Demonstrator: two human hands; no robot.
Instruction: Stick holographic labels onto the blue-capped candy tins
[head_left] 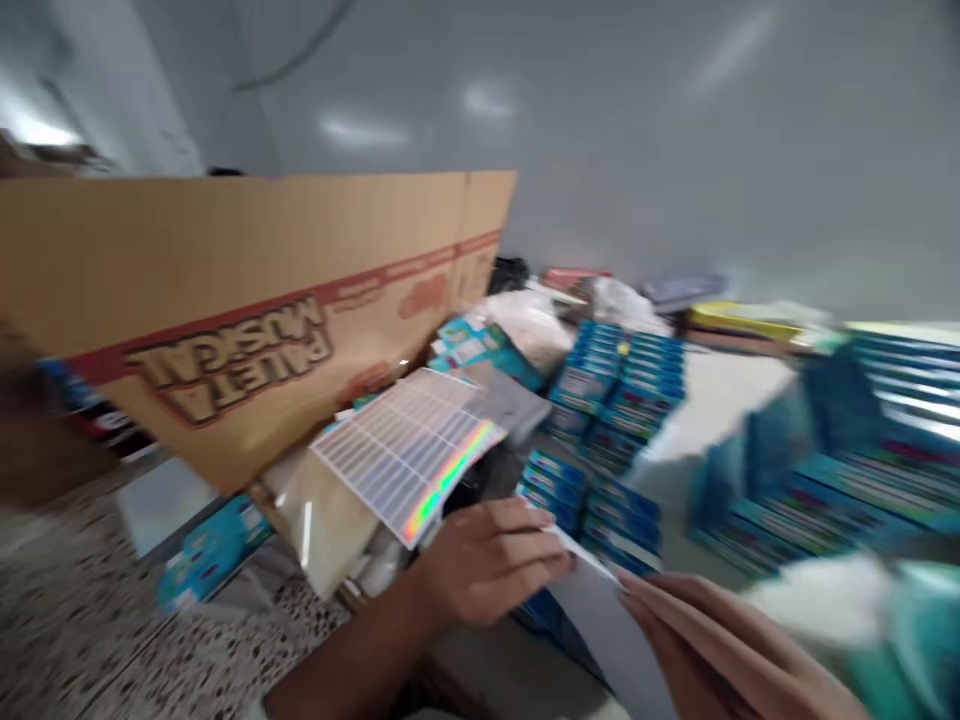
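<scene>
My left hand (487, 560) has its fingers closed on the far edge of a pale grey-white card piece (611, 625), which looks thin and bent. My right hand (739, 645) grips the same piece from the other side, fingers pressed together along its edge. Whatever is printed on the card's other face is hidden. Just beyond my left hand lies a sheet of shiny rainbow-glinting stickers (409, 445). Past the card stand stacked blue boxes (551, 480) in rows, and more blue boxes (645, 370) farther back.
A large cardboard carton flap (247, 250) with upside-down printing rises at the left. Blurred blue cartons (832, 480) fill the right side. Clear plastic wrap (532, 330) and a yellow tray-like item (742, 320) lie along the grey wall. Blue packaging (214, 550) rests on the speckled floor.
</scene>
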